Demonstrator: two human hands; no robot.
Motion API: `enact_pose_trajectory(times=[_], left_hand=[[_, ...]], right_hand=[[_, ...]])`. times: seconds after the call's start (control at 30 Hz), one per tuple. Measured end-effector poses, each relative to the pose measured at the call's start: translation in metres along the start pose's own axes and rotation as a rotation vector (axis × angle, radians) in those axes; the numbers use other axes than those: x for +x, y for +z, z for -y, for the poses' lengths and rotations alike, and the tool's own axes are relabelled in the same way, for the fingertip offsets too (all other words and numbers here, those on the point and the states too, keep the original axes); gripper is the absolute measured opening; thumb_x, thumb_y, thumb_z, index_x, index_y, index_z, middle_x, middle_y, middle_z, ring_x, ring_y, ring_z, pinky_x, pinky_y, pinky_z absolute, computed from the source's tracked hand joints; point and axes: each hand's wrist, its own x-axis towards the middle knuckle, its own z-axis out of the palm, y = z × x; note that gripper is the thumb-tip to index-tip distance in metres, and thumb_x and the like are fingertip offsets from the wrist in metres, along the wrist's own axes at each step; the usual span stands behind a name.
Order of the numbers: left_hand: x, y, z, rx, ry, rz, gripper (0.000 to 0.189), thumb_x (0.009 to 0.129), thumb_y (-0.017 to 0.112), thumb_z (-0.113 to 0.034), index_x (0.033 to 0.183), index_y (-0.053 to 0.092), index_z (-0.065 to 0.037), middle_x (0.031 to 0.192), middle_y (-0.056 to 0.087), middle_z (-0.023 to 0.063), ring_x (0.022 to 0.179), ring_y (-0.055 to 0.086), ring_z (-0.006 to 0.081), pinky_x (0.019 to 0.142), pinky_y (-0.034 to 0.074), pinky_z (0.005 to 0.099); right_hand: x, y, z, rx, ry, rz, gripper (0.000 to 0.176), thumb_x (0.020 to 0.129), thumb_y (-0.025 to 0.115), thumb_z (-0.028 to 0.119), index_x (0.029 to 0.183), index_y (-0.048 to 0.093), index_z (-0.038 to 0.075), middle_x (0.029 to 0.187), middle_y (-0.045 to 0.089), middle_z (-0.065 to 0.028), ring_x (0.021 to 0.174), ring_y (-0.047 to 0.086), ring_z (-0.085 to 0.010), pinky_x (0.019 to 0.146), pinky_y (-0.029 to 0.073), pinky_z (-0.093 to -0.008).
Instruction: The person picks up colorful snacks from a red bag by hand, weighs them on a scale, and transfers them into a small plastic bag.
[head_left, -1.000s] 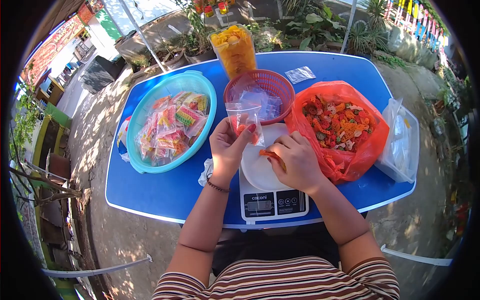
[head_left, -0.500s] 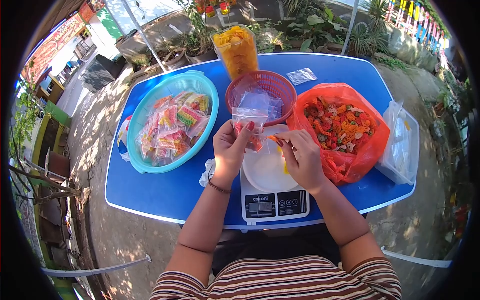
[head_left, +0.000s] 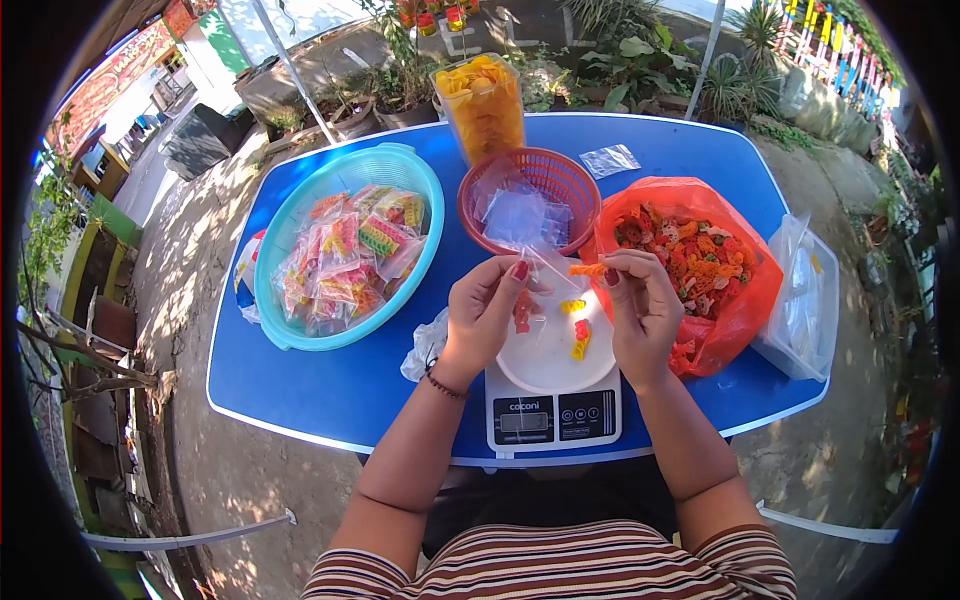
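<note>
Between thumb and fingers, my left hand (head_left: 484, 312) pinches a clear zip bag (head_left: 545, 285) with a few reddish pieces showing in or behind it. My right hand (head_left: 648, 315) is closed on an orange snack piece (head_left: 586, 270), close to the bag's upper right side. Below both hands, a white plate (head_left: 540, 377) rests on a digital kitchen scale (head_left: 553, 432). Yellow and red pieces (head_left: 580, 340) lie on the plate. Beyond my hands stands a red basket (head_left: 590, 205) holding clear plastic bags.
A teal basket (head_left: 425, 255) of filled packets stands at left. To the right are a red plastic bag (head_left: 745, 320) of colourful pieces and a clear container (head_left: 810, 310). A tall tub (head_left: 480, 105) of yellow pieces stands at the back of the blue table (head_left: 320, 395).
My hands have moved slightly apart, the right one shifting right with the orange piece. The zip bag has tilted, and the pieces on the plate now show more fully.
</note>
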Motion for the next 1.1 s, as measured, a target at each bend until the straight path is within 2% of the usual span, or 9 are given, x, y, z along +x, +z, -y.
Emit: enact_pose_trajectory(times=[0.13, 0.23, 0.33, 0.43, 0.53, 0.73, 0.83, 1.03, 1.1], left_hand=[[-0.001, 0.002, 0.008, -0.009, 0.063, 0.007, 0.024, 0.104, 0.059, -0.014, 0.113, 0.065, 0.007, 0.098, 0.074, 0.0108, 0.069, 0.064, 0.0061, 0.061, 0.052, 0.0201], [-0.002, 0.004, 0.006, 0.018, 0.070, -0.006, 0.023, 0.102, 0.062, -0.013, 0.113, 0.065, 0.007, 0.096, 0.074, 0.0110, 0.071, 0.064, 0.0053, 0.061, 0.052, 0.0193], [-0.002, 0.008, 0.008, 0.009, 0.068, -0.029, 0.023, 0.102, 0.063, -0.012, 0.114, 0.066, 0.007, 0.095, 0.074, 0.0113, 0.070, 0.063, 0.0048, 0.061, 0.051, 0.0190], [-0.003, 0.004, 0.002, -0.007, -0.020, -0.006, 0.022, 0.101, 0.063, -0.012, 0.114, 0.066, 0.007, 0.094, 0.074, 0.0106, 0.071, 0.063, 0.0047, 0.061, 0.051, 0.0192], [-0.003, 0.002, 0.000, -0.030, -0.019, 0.008, 0.021, 0.101, 0.064, -0.011, 0.112, 0.068, 0.006, 0.091, 0.074, 0.0087, 0.070, 0.062, 0.0044, 0.060, 0.051, 0.0195], [-0.005, 0.008, 0.005, -0.014, 0.043, -0.013, 0.019, 0.100, 0.065, -0.011, 0.110, 0.069, 0.005, 0.087, 0.072, 0.0054, 0.068, 0.060, 0.0036, 0.057, 0.051, 0.0198], [-0.005, 0.006, 0.003, -0.034, 0.021, 0.003, 0.020, 0.100, 0.065, -0.010, 0.111, 0.069, 0.006, 0.087, 0.072, 0.0050, 0.069, 0.060, 0.0034, 0.058, 0.051, 0.0196], [-0.006, 0.006, -0.001, 0.018, -0.011, -0.021, 0.021, 0.100, 0.064, -0.007, 0.115, 0.069, 0.005, 0.090, 0.073, 0.0064, 0.069, 0.060, 0.0023, 0.059, 0.050, 0.0182], [-0.006, 0.008, 0.000, 0.030, 0.030, -0.055, 0.020, 0.099, 0.064, -0.007, 0.116, 0.070, 0.004, 0.092, 0.074, 0.0071, 0.068, 0.058, 0.0018, 0.059, 0.049, 0.0179]], right_hand=[[-0.001, 0.002, 0.003, 0.128, 0.044, -0.119, 0.015, 0.096, 0.062, -0.007, 0.111, 0.059, -0.006, 0.106, 0.066, -0.0106, 0.099, 0.065, -0.0149, 0.094, 0.051, -0.0271], [-0.002, -0.002, 0.001, 0.147, 0.123, -0.034, 0.017, 0.094, 0.065, -0.008, 0.109, 0.059, -0.006, 0.105, 0.067, -0.0119, 0.096, 0.066, -0.0147, 0.092, 0.053, -0.0276], [-0.006, -0.003, -0.003, 0.082, 0.110, 0.018, 0.018, 0.092, 0.068, -0.007, 0.108, 0.059, -0.005, 0.103, 0.067, -0.0118, 0.094, 0.066, -0.0141, 0.089, 0.054, -0.0272], [-0.005, 0.001, 0.001, 0.094, 0.041, -0.150, 0.018, 0.092, 0.069, -0.006, 0.108, 0.060, -0.005, 0.102, 0.067, -0.0109, 0.095, 0.066, -0.0134, 0.088, 0.054, -0.0266], [-0.002, -0.001, -0.001, 0.096, 0.047, -0.202, 0.017, 0.092, 0.069, -0.005, 0.107, 0.061, -0.006, 0.103, 0.067, -0.0104, 0.096, 0.066, -0.0132, 0.088, 0.053, -0.0262], [-0.005, 0.000, 0.003, 0.178, 0.248, 0.034, 0.012, 0.092, 0.069, -0.004, 0.103, 0.065, -0.004, 0.101, 0.069, -0.0097, 0.093, 0.065, -0.0127, 0.085, 0.052, -0.0253], [-0.006, -0.001, -0.003, 0.020, 0.215, 0.149, 0.010, 0.090, 0.072, -0.001, 0.100, 0.069, -0.001, 0.099, 0.070, -0.0098, 0.090, 0.065, -0.0145, 0.082, 0.051, -0.0265], [0.004, -0.003, 0.004, -0.347, -0.129, 0.215, 0.018, 0.082, 0.075, 0.005, 0.099, 0.071, 0.004, 0.101, 0.068, -0.0095, 0.097, 0.060, -0.0246, 0.085, 0.048, -0.0339], [0.006, -0.002, 0.007, -0.354, -0.109, 0.221, 0.022, 0.079, 0.076, 0.006, 0.100, 0.070, 0.004, 0.100, 0.067, -0.0092, 0.101, 0.058, -0.0267, 0.086, 0.047, -0.0354]])
